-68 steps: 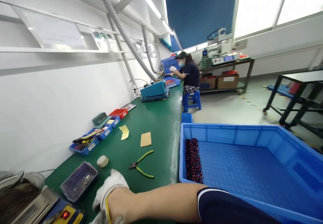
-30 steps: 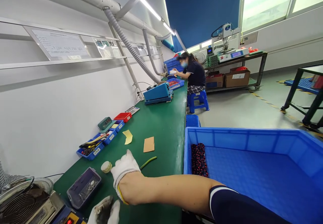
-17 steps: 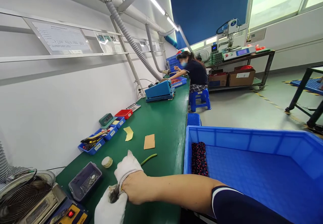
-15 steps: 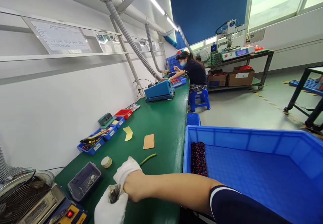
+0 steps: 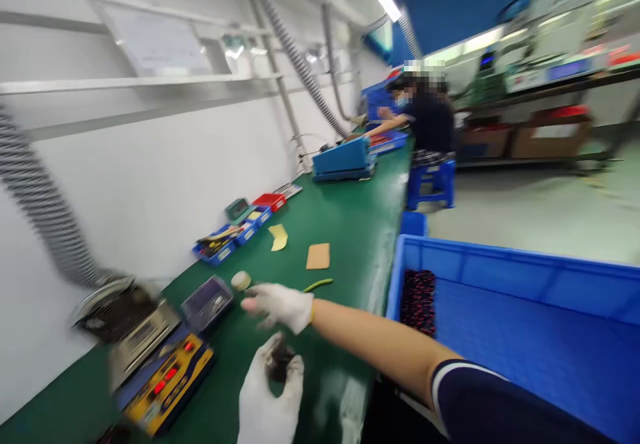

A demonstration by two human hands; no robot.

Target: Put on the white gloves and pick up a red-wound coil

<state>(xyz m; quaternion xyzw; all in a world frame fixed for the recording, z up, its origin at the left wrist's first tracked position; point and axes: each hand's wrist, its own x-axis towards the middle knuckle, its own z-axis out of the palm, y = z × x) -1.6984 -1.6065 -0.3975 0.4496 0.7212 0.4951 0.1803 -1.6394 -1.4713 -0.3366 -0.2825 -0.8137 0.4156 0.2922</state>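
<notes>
My left hand [image 5: 270, 401] wears a white glove and is closed around a small dark object [image 5: 280, 362]. Blur hides what kind of thing it is. Across from it, my right hand [image 5: 280, 304], also in a white glove, reaches left over the bench with its fingers stretched out and nothing visible in them. Its fingertips are near a dark grey tray [image 5: 207, 303] of small shiny parts and a round pale disc-like piece [image 5: 241, 281]. A green strip [image 5: 319, 285] lies just beyond the right wrist.
On the green bench [image 5: 350, 211] stand a yellow-and-blue device [image 5: 170, 381] with red lights, blue bins [image 5: 215, 252] and a piece of brown card [image 5: 318, 256]. A big blue crate [image 5: 500, 311] holding dark red-flecked items [image 5: 418, 301] sits right. A co-worker [image 5: 430, 117] sits farther along.
My right hand has come away from my left hand and its fingers have opened toward the grey tray. The left hand keeps the dark object. The view has turned left.
</notes>
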